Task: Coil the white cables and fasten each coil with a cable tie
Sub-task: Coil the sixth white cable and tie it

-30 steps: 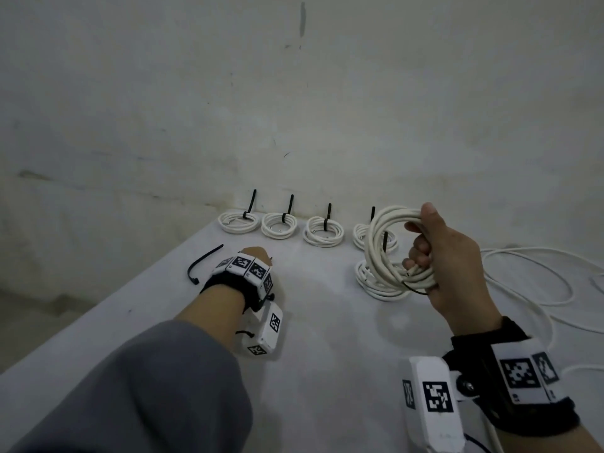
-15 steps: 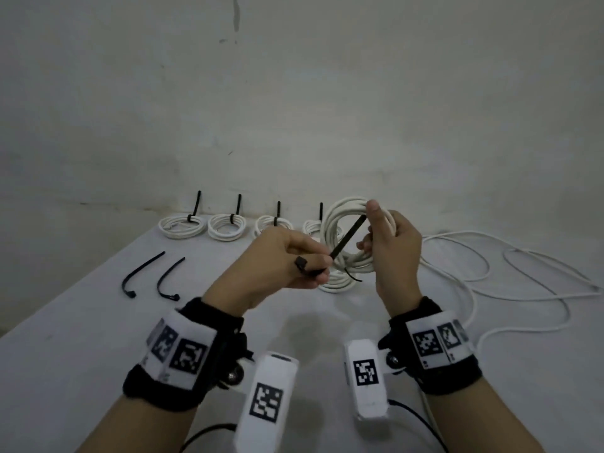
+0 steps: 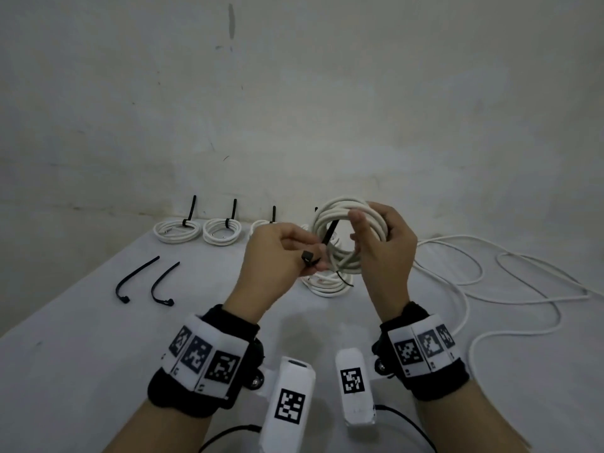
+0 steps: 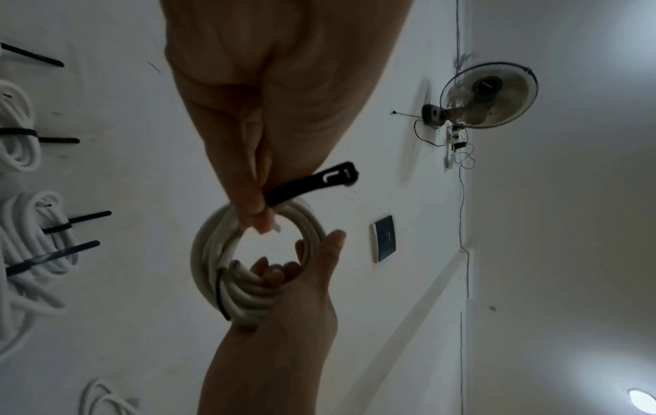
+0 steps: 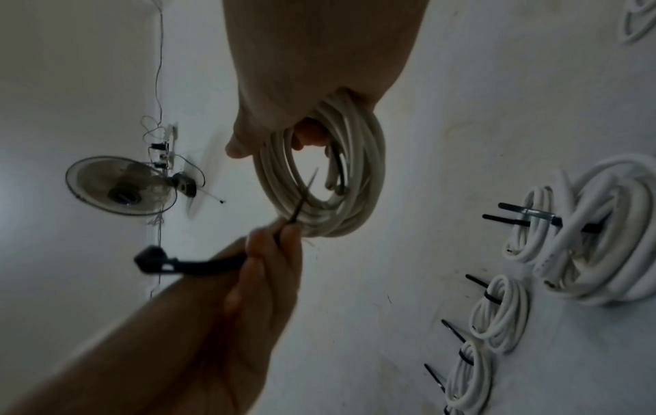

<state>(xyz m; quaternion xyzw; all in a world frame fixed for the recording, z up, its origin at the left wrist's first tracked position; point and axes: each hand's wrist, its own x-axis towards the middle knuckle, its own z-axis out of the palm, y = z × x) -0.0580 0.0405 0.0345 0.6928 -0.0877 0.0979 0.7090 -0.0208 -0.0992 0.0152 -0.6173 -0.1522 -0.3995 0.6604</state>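
Observation:
My right hand (image 3: 379, 243) grips a white cable coil (image 3: 346, 220) upright above the table, fingers curled through its ring (image 4: 248, 283). My left hand (image 3: 281, 253) pinches a black cable tie (image 3: 328, 237) near its head, and the tie's thin tail pokes into the coil's opening (image 5: 305, 193). The tie's square head (image 4: 341, 174) sticks out beside my left fingers. The coil (image 5: 330, 179) hangs from my right palm in the right wrist view. A short black strand lies along the coil's lower part (image 4: 222, 297).
Several tied white coils (image 3: 178, 228) with upright black tie tails line the back of the white table (image 3: 81, 338). Another coil (image 3: 327, 282) lies under my hands. Two loose black ties (image 3: 137, 277) lie at left. Loose white cable (image 3: 490, 282) sprawls at right.
My left hand left the table's left side, came up with a black tie and met the coil. The tie's tail has now slid into the coil's ring.

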